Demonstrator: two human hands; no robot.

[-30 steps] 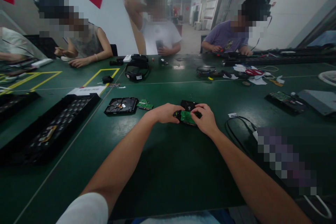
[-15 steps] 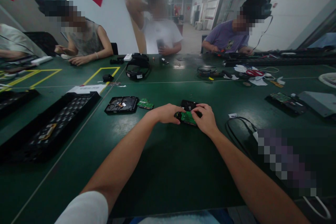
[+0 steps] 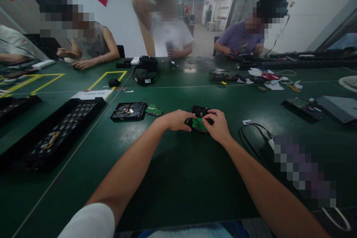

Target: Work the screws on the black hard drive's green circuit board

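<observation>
A black hard drive [image 3: 199, 111] lies on the green table in front of me, with a green circuit board [image 3: 198, 124] on its near part. My left hand [image 3: 177, 120] is closed around the drive's left end, thumb on the near side. From the right, my right hand [image 3: 219, 125] has its thumb and index finger pinched at the board's right part, and the fingertips partly cover it. Left of my hands rests another hard drive [image 3: 128, 112], and beside it are loose green circuit boards [image 3: 154, 110].
A long black tray [image 3: 64, 130] stands at left. On the right are a cable [image 3: 251, 126], a drive with an exposed board [image 3: 302, 108] and a grey box [image 3: 337, 109]. Papers and red-handled items [image 3: 270, 77] lie farther back. Several people sit across the table.
Both hands stay on the drive and circuit board, almost unmoved. Across the table at right, a person's hand has risen slightly.
</observation>
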